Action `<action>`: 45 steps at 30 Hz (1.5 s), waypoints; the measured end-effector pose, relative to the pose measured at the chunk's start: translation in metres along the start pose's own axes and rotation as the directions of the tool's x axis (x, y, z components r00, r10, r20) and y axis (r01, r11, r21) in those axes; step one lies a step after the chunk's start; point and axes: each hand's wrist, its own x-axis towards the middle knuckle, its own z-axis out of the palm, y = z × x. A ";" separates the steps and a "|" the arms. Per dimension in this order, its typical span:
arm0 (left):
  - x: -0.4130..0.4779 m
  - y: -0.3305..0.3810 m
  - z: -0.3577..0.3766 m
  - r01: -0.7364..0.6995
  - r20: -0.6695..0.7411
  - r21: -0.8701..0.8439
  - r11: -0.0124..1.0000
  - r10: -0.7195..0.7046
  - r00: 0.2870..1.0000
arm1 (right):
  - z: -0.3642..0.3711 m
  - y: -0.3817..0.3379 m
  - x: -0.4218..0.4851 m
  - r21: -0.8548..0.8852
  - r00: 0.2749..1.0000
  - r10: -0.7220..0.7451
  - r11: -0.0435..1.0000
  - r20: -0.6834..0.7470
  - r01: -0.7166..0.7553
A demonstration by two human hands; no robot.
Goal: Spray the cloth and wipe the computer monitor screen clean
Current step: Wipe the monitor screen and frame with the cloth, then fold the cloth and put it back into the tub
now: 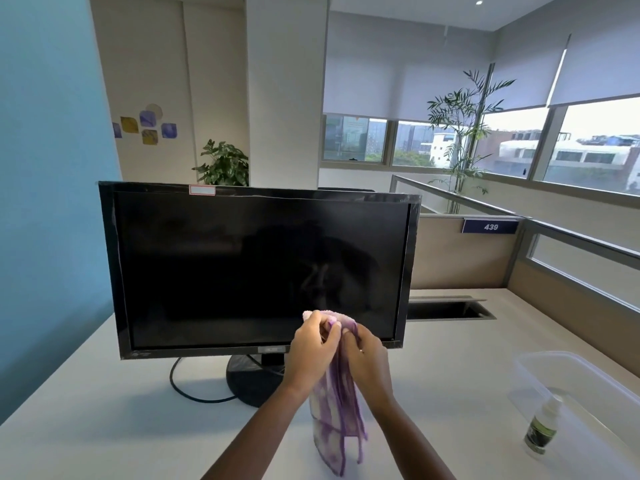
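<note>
A black monitor [256,268] stands on the white desk [104,417], its screen dark and switched off. In front of its lower right corner, my left hand [310,355] and my right hand [369,358] both grip the top of a purple and white cloth [337,420]. The cloth hangs down between my wrists, above the desk. A small spray bottle [543,426] with a dark green label stands upright on the desk at the right, away from both hands.
A clear plastic container [585,386] sits by the spray bottle at the right. A black cable [180,386] loops beside the monitor's round base [252,379]. A cable slot [446,308] opens in the desk behind. Partition walls close the right side; a blue wall stands left.
</note>
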 end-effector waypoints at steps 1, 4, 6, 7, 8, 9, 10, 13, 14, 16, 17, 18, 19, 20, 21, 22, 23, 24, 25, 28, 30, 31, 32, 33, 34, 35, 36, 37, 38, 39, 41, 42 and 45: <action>0.000 -0.001 -0.001 0.006 0.018 -0.007 1.000 -0.005 1.000 | 0.003 -0.003 -0.001 0.011 1.000 0.003 1.000 0.023 -0.003; -0.001 -0.005 -0.007 0.038 0.069 -0.043 0.998 -0.035 0.997 | 0.009 -0.012 -0.001 0.069 0.996 0.032 0.997 0.078 -0.037; -0.001 -0.007 -0.012 0.065 0.109 -0.085 0.994 -0.056 0.992 | 0.010 -0.017 -0.004 0.134 0.990 0.055 0.988 0.129 -0.073; -0.002 -0.007 -0.013 0.076 0.126 -0.110 0.991 -0.062 0.990 | 0.010 -0.020 -0.006 0.162 0.987 0.060 0.983 0.151 -0.084; -0.002 -0.007 -0.015 0.086 0.139 -0.131 0.988 -0.068 0.988 | 0.010 -0.021 -0.008 0.185 0.984 0.059 0.979 0.167 -0.090; -0.003 -0.007 -0.016 0.099 0.148 -0.146 0.984 -0.077 0.986 | 0.010 -0.022 -0.010 0.206 0.982 0.055 0.974 0.180 -0.092; -0.004 -0.006 -0.017 0.118 0.155 -0.163 0.980 -0.092 0.984 | 0.009 -0.023 -0.012 0.226 0.980 0.051 0.969 0.193 -0.095; -0.004 -0.005 -0.019 0.188 0.177 -0.200 0.962 -0.153 0.972 | 0.007 -0.026 -0.017 0.269 0.969 0.039 0.957 0.242 -0.106; -0.004 -0.004 -0.020 0.194 0.176 -0.201 0.960 -0.160 0.971 | 0.007 -0.026 -0.018 0.271 0.965 0.035 0.956 0.261 -0.108; -0.004 -0.002 -0.021 0.193 0.171 -0.198 0.961 -0.160 0.972 | 0.004 -0.026 -0.019 0.272 0.958 0.028 0.956 0.285 -0.109; -0.004 0.000 -0.021 0.196 0.178 -0.198 0.960 -0.161 0.971 | 0.002 -0.025 -0.019 0.278 0.958 0.035 0.953 0.285 -0.118; -0.004 0.001 -0.021 0.202 0.193 -0.207 0.957 -0.162 0.968 | -0.001 -0.023 -0.020 0.288 0.960 0.046 0.949 0.275 -0.128; -0.003 0.003 -0.022 0.212 0.214 -0.234 0.949 -0.162 0.963 | -0.004 -0.021 -0.021 0.291 0.965 0.056 0.948 0.255 -0.131; -0.004 0.004 -0.023 0.227 0.233 -0.279 0.933 -0.164 0.959 | -0.008 -0.017 -0.022 0.276 0.973 0.061 0.953 0.224 -0.123; -0.004 0.006 -0.023 0.246 0.248 -0.330 0.911 -0.168 0.954 | -0.012 -0.013 -0.023 0.245 0.980 0.059 0.964 0.189 -0.105; -0.004 0.008 -0.024 0.263 0.258 -0.381 0.886 -0.172 0.951 | -0.017 -0.009 -0.024 0.212 0.987 0.048 0.974 0.154 -0.080; -0.004 0.010 -0.024 0.275 0.262 -0.424 0.863 -0.174 0.949 | -0.021 -0.006 -0.025 0.181 0.991 0.036 0.982 0.128 -0.059; -0.005 0.012 -0.024 0.283 0.263 -0.461 0.841 -0.175 0.949 | -0.026 -0.001 -0.026 0.145 0.993 0.034 0.988 0.111 -0.050; -0.006 0.012 -0.022 0.293 0.266 -0.496 0.817 -0.178 0.947 | -0.031 0.003 -0.026 0.111 0.994 0.048 0.992 0.100 -0.059; -0.006 0.018 -0.015 0.365 0.313 -0.600 0.712 -0.211 0.926 | -0.049 0.013 -0.025 0.150 0.984 0.135 0.977 0.113 -0.151; -0.006 0.024 -0.009 0.424 0.352 -0.657 0.624 -0.244 0.904 | -0.062 0.019 -0.024 0.228 0.968 0.171 0.951 0.182 -0.210; -0.005 0.028 -0.004 0.446 0.373 -0.683 0.578 -0.250 0.894 | -0.069 0.022 -0.024 0.257 0.959 0.177 0.938 0.220 -0.232; -0.003 0.030 0.000 0.464 0.393 -0.703 0.539 -0.249 0.885 | -0.075 0.024 -0.024 0.277 0.952 0.179 0.928 0.250 -0.248; -0.002 0.033 0.006 0.478 0.412 -0.716 0.509 -0.244 0.878 | -0.082 0.027 -0.024 0.290 0.946 0.180 0.922 0.269 -0.258; 0.000 0.037 0.011 0.488 0.428 -0.722 0.490 -0.238 0.872 | -0.088 0.031 -0.023 0.295 0.942 0.183 0.918 0.280 -0.266; 0.001 0.040 0.018 0.496 0.439 -0.723 0.480 -0.235 0.867 | -0.095 0.034 -0.022 0.297 0.940 0.187 0.915 0.286 -0.273; 0.002 0.043 0.024 0.502 0.446 -0.722 0.476 -0.236 0.864 | -0.102 0.037 -0.021 0.296 0.938 0.193 0.914 0.287 -0.279; 0.004 0.048 0.033 0.508 0.449 -0.718 0.475 -0.241 0.860 | -0.110 0.040 -0.019 0.294 0.937 0.201 0.912 0.286 -0.286; 0.005 0.051 0.040 0.513 0.450 -0.716 0.473 -0.249 0.858 | -0.116 0.042 -0.018 0.295 0.936 0.211 0.909 0.283 -0.294; 0.007 0.054 0.046 0.516 0.448 -0.715 0.471 -0.258 0.856 | -0.123 0.044 -0.017 0.301 0.935 0.223 0.904 0.277 -0.305; 0.010 0.061 0.064 0.520 0.433 -0.710 0.475 -0.288 0.854 | -0.139 0.050 -0.013 0.308 0.934 0.236 0.897 0.269 -0.316; 0.011 0.064 0.072 0.518 0.419 -0.704 0.485 -0.305 0.855 | -0.148 0.053 -0.010 0.297 0.937 0.236 0.903 0.258 -0.309; 0.012 0.072 0.096 0.518 0.398 -0.684 0.514 -0.331 0.855 | -0.169 0.058 -0.002 0.094 0.973 0.197 0.973 0.121 -0.209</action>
